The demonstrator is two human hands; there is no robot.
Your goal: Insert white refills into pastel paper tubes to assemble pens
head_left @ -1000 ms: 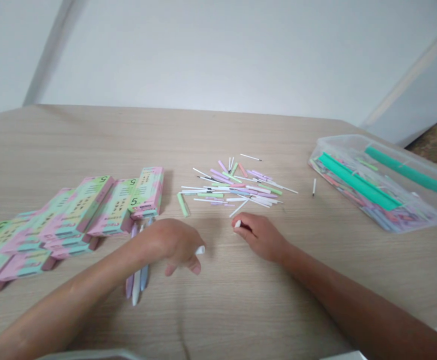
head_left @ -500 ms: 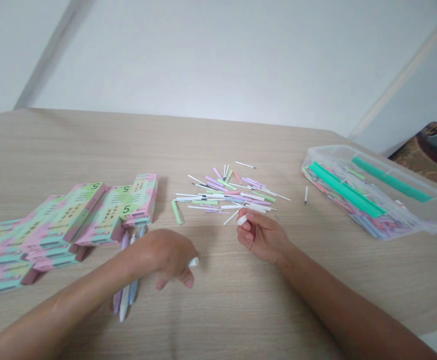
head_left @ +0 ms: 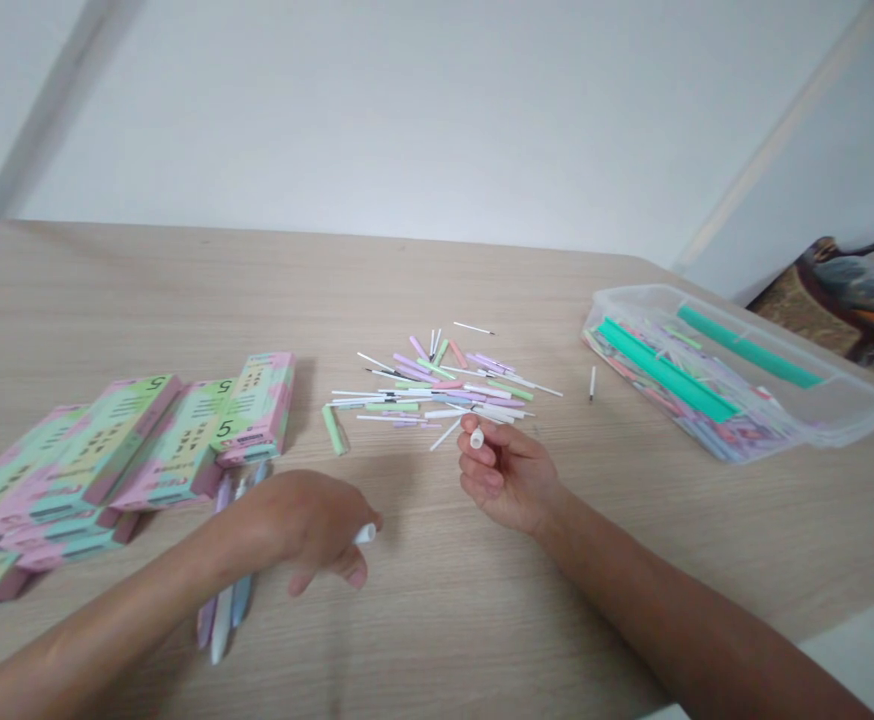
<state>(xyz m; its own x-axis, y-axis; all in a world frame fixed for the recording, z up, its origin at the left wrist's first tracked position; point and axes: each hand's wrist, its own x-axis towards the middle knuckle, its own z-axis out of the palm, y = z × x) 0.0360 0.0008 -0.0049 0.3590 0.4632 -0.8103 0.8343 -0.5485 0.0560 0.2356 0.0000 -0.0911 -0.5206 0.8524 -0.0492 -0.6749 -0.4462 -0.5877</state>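
Right hand palm-up, grip pinching small white pen cap at near edge of scattered pile of pastel pen refills and barrels, close for easy picking. Left hand curled, grip pressed round white pen barrel, over three loose pastel pens on light wood counter. Row of pink-green cardboard pen boxes left; clear plastic tub far right.

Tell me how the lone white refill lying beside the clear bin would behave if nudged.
The lone white refill looks thin and round, so it would probably roll across the smooth wooden table. It seems very light; a slight push should move it. Being so slender, it may flex rather than stay rigid, and pinching it up off the flat surface could be fiddly.
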